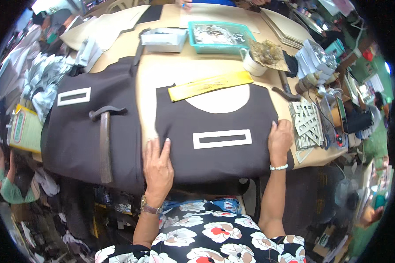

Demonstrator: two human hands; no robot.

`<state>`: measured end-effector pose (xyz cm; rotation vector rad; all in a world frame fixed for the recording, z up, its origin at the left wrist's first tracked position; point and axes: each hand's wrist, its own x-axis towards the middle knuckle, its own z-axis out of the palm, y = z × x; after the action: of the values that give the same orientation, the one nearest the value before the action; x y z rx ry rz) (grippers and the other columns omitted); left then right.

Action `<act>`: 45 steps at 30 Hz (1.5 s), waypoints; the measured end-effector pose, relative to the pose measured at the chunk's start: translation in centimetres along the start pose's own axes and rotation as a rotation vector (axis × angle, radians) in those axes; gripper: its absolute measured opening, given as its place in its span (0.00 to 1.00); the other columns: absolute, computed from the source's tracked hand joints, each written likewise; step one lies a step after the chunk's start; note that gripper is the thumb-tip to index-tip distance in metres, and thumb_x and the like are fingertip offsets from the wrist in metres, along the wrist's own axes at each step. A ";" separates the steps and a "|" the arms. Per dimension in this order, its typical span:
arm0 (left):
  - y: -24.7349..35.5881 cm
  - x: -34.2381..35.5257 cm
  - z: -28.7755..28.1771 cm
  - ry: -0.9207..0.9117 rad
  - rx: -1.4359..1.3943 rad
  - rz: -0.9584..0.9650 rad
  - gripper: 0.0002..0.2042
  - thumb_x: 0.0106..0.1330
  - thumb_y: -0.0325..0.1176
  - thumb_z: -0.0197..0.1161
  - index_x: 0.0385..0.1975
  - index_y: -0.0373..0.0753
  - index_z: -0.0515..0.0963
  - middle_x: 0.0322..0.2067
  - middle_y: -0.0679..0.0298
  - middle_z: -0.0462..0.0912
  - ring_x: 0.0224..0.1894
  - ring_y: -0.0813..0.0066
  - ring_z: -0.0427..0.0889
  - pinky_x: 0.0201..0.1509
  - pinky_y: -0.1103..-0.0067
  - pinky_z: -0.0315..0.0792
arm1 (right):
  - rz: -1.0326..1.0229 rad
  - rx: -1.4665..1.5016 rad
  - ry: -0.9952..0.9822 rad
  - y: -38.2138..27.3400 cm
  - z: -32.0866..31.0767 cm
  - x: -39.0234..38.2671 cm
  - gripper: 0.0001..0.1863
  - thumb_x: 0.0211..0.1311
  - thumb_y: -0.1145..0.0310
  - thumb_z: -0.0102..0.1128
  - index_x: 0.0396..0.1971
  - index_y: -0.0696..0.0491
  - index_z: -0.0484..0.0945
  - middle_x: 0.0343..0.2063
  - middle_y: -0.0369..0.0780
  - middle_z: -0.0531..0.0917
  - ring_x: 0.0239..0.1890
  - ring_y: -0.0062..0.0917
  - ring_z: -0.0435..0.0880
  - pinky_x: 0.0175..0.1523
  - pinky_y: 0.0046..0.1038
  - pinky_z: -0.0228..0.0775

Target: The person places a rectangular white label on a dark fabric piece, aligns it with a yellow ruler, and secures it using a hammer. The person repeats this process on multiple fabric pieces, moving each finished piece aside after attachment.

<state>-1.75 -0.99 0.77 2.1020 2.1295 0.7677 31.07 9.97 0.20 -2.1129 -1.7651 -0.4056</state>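
Observation:
A dark, flat piece of fabric or sheet material [219, 164] with a curved cut-out along its far edge lies in front of me. A white rectangular frame [222, 146] rests near its middle. Across the cut-out lies a yellow strip [210, 86] with brown smears. My left hand [158, 164] lies on the dark piece's left edge, fingers stretched and thumb apart. At the right edge, my right hand [280, 139] has its fingers curled around the material, thumb on top. Left of my left hand, a hammer [105, 144] lies on a second dark piece [70, 144], beside another white frame [74, 97].
Farther back stand a grey-white tray [164, 40], a teal basket [192, 41] of scraps and a white cup [253, 66] beside brown-stained cardboard [270, 55]. At right lie a second hammer [286, 90] and stacked pale frames [306, 125]. Another person's hand [185, 4] shows at the far edge.

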 end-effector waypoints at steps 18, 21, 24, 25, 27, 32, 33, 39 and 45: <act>-6.5 -1.3 -28.7 1.070 0.380 -0.172 0.17 0.66 0.24 0.48 0.54 0.34 0.74 0.55 0.61 0.76 0.59 0.69 0.72 0.67 0.75 0.60 | -0.722 1.604 0.074 -13.6 -19.6 5.1 0.12 0.55 0.84 0.57 0.40 0.57 0.75 0.41 0.36 0.73 0.44 0.18 0.72 0.51 0.20 0.64; -12.0 -4.0 -38.1 0.884 0.316 0.179 0.17 0.70 0.27 0.45 0.55 0.40 0.74 0.56 0.67 0.75 0.57 0.71 0.74 0.61 0.75 0.70 | -0.914 1.708 -0.104 -19.3 -21.3 4.6 0.17 0.59 0.81 0.55 0.49 0.60 0.77 0.56 0.43 0.73 0.50 0.22 0.77 0.53 0.24 0.70; -17.7 -8.6 -44.0 0.834 0.525 -0.184 0.17 0.70 0.27 0.46 0.57 0.39 0.72 0.56 0.62 0.75 0.56 0.71 0.75 0.60 0.76 0.70 | -0.941 1.808 -0.294 -25.4 -22.7 -0.6 0.18 0.57 0.81 0.54 0.49 0.60 0.76 0.50 0.45 0.76 0.38 0.28 0.82 0.43 0.25 0.74; -19.4 -9.9 -45.3 0.842 0.505 -0.392 0.18 0.70 0.27 0.47 0.58 0.38 0.71 0.56 0.60 0.76 0.56 0.71 0.75 0.60 0.77 0.69 | -0.996 1.787 -0.259 -26.9 -23.3 -2.7 0.17 0.55 0.81 0.54 0.48 0.61 0.75 0.45 0.46 0.77 0.34 0.32 0.83 0.39 0.26 0.75; -26.4 -17.1 -47.3 0.746 0.426 -0.202 0.19 0.69 0.29 0.47 0.60 0.38 0.69 0.55 0.57 0.76 0.56 0.70 0.75 0.59 0.78 0.68 | -1.120 1.813 -0.202 -29.4 -21.6 -7.7 0.20 0.51 0.82 0.52 0.48 0.63 0.72 0.41 0.50 0.76 0.28 0.41 0.82 0.33 0.33 0.75; -34.4 -30.7 -41.2 0.532 0.489 -0.586 0.20 0.67 0.27 0.49 0.59 0.35 0.69 0.56 0.58 0.75 0.51 0.71 0.77 0.55 0.78 0.68 | -1.399 1.735 -0.597 -30.8 -18.8 -19.5 0.28 0.51 0.79 0.51 0.57 0.61 0.67 0.54 0.53 0.69 0.31 0.42 0.82 0.35 0.33 0.78; -35.2 -32.6 -40.5 0.538 0.429 -0.645 0.20 0.65 0.25 0.50 0.59 0.35 0.70 0.56 0.59 0.76 0.51 0.71 0.76 0.55 0.79 0.68 | -1.442 1.764 -0.626 -31.0 -19.2 -20.9 0.28 0.51 0.79 0.50 0.57 0.62 0.66 0.55 0.54 0.67 0.31 0.42 0.82 0.35 0.33 0.78; -34.6 -30.3 -43.4 0.678 0.130 -0.775 0.21 0.63 0.23 0.50 0.58 0.35 0.71 0.55 0.59 0.76 0.52 0.72 0.76 0.56 0.79 0.68 | -1.425 1.975 -0.368 -32.6 -23.2 -18.3 0.24 0.52 0.77 0.49 0.52 0.66 0.67 0.55 0.53 0.66 0.31 0.43 0.81 0.35 0.34 0.76; -31.2 -12.1 -44.1 0.825 -0.472 -0.402 0.22 0.62 0.20 0.49 0.57 0.35 0.71 0.54 0.59 0.77 0.53 0.72 0.76 0.57 0.80 0.67 | -1.090 1.653 -0.128 -32.7 -19.5 -10.1 0.25 0.52 0.80 0.56 0.53 0.64 0.68 0.53 0.55 0.70 0.37 0.42 0.82 0.38 0.33 0.78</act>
<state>-46.20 -24.46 23.96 1.1511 2.2176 2.0577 -2.70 -2.46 16.16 -0.0113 -1.9058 0.7559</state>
